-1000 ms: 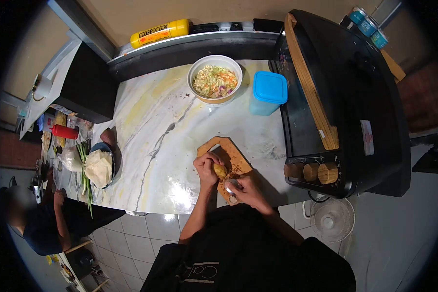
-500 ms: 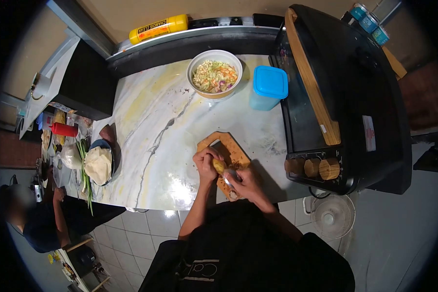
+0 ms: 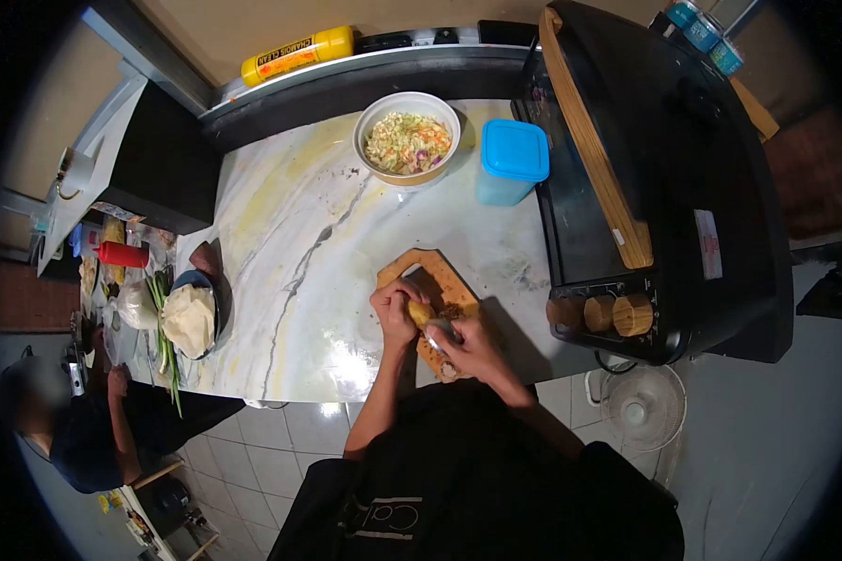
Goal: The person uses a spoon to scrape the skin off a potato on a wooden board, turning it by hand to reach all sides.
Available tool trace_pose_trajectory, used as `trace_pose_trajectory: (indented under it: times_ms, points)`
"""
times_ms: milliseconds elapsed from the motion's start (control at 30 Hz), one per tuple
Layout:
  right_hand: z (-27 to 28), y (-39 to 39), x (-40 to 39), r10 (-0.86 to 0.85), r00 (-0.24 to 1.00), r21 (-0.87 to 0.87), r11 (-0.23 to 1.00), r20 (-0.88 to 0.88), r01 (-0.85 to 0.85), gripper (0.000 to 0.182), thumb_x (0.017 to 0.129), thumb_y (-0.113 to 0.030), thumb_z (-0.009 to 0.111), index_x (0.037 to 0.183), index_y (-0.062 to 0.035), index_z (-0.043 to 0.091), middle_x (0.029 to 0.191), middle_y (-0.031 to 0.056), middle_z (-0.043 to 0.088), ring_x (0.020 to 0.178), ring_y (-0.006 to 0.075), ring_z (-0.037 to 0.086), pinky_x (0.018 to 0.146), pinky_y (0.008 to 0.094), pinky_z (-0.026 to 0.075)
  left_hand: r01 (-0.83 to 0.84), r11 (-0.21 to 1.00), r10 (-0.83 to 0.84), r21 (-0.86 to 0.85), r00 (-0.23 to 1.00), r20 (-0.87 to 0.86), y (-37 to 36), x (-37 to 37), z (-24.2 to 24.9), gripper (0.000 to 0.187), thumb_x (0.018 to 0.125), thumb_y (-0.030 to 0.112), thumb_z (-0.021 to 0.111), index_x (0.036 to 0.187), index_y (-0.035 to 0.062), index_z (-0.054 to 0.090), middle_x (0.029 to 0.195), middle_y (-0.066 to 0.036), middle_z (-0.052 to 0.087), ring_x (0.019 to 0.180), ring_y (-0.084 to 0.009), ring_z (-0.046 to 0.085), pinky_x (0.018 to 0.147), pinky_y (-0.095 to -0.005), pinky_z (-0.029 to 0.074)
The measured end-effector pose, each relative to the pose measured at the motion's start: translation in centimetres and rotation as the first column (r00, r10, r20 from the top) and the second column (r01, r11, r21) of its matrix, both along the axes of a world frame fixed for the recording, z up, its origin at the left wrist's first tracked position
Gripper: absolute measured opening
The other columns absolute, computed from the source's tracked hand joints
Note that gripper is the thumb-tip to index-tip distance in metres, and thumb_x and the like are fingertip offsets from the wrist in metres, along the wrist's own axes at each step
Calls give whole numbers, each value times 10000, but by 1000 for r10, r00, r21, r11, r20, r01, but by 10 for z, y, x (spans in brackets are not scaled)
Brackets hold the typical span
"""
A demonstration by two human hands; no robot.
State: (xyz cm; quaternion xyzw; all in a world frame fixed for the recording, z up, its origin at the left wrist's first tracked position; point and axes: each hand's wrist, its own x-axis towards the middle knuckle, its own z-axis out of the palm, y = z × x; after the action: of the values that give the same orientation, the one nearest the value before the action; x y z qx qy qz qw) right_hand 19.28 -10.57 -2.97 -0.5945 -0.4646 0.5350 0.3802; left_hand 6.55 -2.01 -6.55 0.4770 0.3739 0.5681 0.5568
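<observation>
My left hand [image 3: 396, 310] is closed around a yellow-brown root vegetable [image 3: 420, 313], potato-like in look, above the cutting board. In my right hand [image 3: 471, 349] is a small metal tool [image 3: 441, 329], its end against the vegetable; the fingers hide its exact kind. Beneath both hands lies the wooden cutting board [image 3: 460, 296], with dark brown scraps scattered on it. A pale piece [image 3: 449, 370] sits at the board's near end.
A bowl of shredded vegetables [image 3: 407, 140] and a blue-lidded container [image 3: 515, 164] stand behind the board. At right is a black oven [image 3: 683, 187]. Wrappers on a plate [image 3: 189, 321], green onions [image 3: 166, 351] and a red bottle [image 3: 122, 254] lie left, near another person [image 3: 94, 430].
The view has shifted slightly. My right hand and the metal tool have moved a little against the vegetable, while my left hand keeps its hold.
</observation>
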Motion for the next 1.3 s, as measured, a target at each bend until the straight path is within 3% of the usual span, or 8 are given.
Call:
trace_pose_trajectory:
  times_ms: [367, 467, 600, 800, 1000, 1100, 1133, 1300]
  points:
    - [-40, -8, 9, -15, 997, 14, 1000, 76, 14, 351, 919, -268, 664, 719, 16, 621, 589, -46, 500, 552, 22, 411, 460, 241, 332, -31, 1000, 31, 0, 995, 95, 3, -4, -15, 337, 892, 170, 412, 624, -17, 495, 602, -131, 552, 553, -206, 547, 580, -320, 482]
    - [-26, -2, 1, -57, 998, 9, 998, -18, 57, 382, 919, -285, 661, 698, 21, 602, 569, -41, 477, 530, 26, 404, 444, 252, 325, -42, 999, 41, 6, 995, 89, 3, -7, -12, 360, 909, 185, 407, 625, -16, 498, 600, -130, 549, 559, -207, 544, 581, -325, 482]
    - [1, 18, 3, 10, 990, 22, 1000, 143, -13, 460, 902, -405, 649, 770, 36, 631, 569, 30, 527, 522, 79, 462, 468, 300, 371, -10, 1000, 9, 11, 998, 68, 2, -6, -9, 377, 926, 201, 411, 628, -14, 497, 599, -128, 545, 570, -205, 541, 579, -327, 480]
    - [-7, 10, 4, -102, 994, 94, 991, 23, 100, 374, 920, -308, 653, 773, 36, 639, 577, -20, 493, 540, 44, 397, 457, 270, 342, -3, 1000, 0, 20, 994, 110, 3, -7, -13, 348, 910, 170, 397, 628, -11, 491, 597, -126, 543, 565, -204, 535, 571, -322, 479]
    - [-12, 14, 1, 41, 996, -22, 999, 77, -39, 343, 929, -299, 633, 892, 41, 665, 640, 70, 596, 593, 90, 522, 551, 294, 442, -15, 1000, 16, -9, 995, 99, -1, -8, -12, 321, 885, 149, 389, 626, -16, 485, 589, -128, 533, 550, -204, 528, 562, -322, 481]
    - [-14, 7, 1, -155, 988, 200, 969, 17, 148, 374, 913, -292, 659, 740, 38, 623, 542, 7, 462, 532, 53, 399, 460, 271, 339, -23, 1000, 24, -18, 994, 108, 1, -8, -11, 316, 878, 145, 388, 624, -17, 482, 588, -130, 532, 548, -205, 527, 564, -321, 481]
    - [-18, 5, 5, -124, 985, 189, 977, 122, 100, 364, 908, -278, 667, 730, 36, 615, 527, 11, 431, 518, 56, 384, 450, 277, 327, -22, 1000, 25, -22, 993, 112, 2, -5, -11, 314, 875, 143, 388, 623, -18, 482, 588, -131, 532, 548, -206, 527, 566, -320, 481]
    - [-3, 3, -3, -87, 996, 130, 988, -22, 89, 328, 914, -258, 658, 769, 34, 629, 538, -3, 437, 520, 54, 381, 450, 280, 327, -62, 998, 63, -20, 995, 75, 1, -4, -8, 303, 870, 145, 393, 628, -16, 481, 593, -136, 535, 551, -207, 530, 576, -322, 479]
